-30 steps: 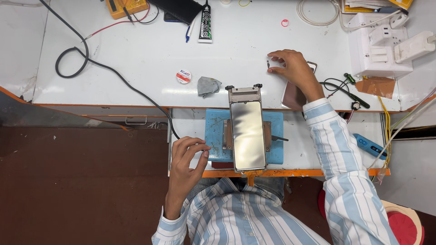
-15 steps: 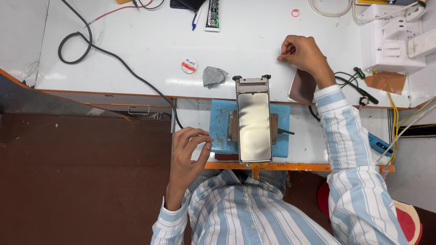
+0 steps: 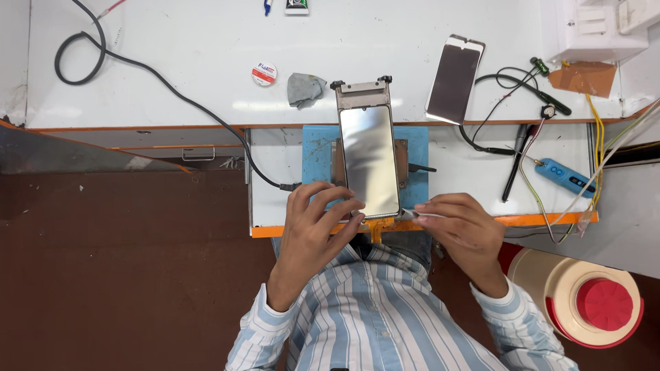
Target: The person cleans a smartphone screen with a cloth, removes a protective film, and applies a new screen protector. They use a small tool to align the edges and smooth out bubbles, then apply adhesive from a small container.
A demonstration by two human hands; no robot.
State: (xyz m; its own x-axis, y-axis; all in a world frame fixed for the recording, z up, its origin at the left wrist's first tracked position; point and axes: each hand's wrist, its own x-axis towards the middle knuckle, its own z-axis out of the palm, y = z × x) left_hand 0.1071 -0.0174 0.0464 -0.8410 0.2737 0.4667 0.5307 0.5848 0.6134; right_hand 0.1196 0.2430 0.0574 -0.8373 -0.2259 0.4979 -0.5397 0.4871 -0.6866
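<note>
A phone screen panel (image 3: 369, 159) with a shiny face lies clamped in a metal frame (image 3: 362, 87) on a blue mat (image 3: 318, 148). My left hand (image 3: 313, 230) rests at the panel's lower left corner, fingertips touching its edge. My right hand (image 3: 459, 230) sits at the lower right corner and pinches a small thin silvery piece (image 3: 411, 214) whose tip points at the panel's bottom edge.
A dark phone back cover (image 3: 454, 79) lies on the white table behind, with a grey cloth (image 3: 304, 88), a small round tin (image 3: 264, 73) and a black cable (image 3: 158, 79). To the right lie a blue tool (image 3: 562, 177) and wires. A red-lidded container (image 3: 595, 302) stands lower right.
My right hand came back from the far table top to the panel's lower right corner, now pinching a thin piece. My left hand moved up to the panel's lower left edge.
</note>
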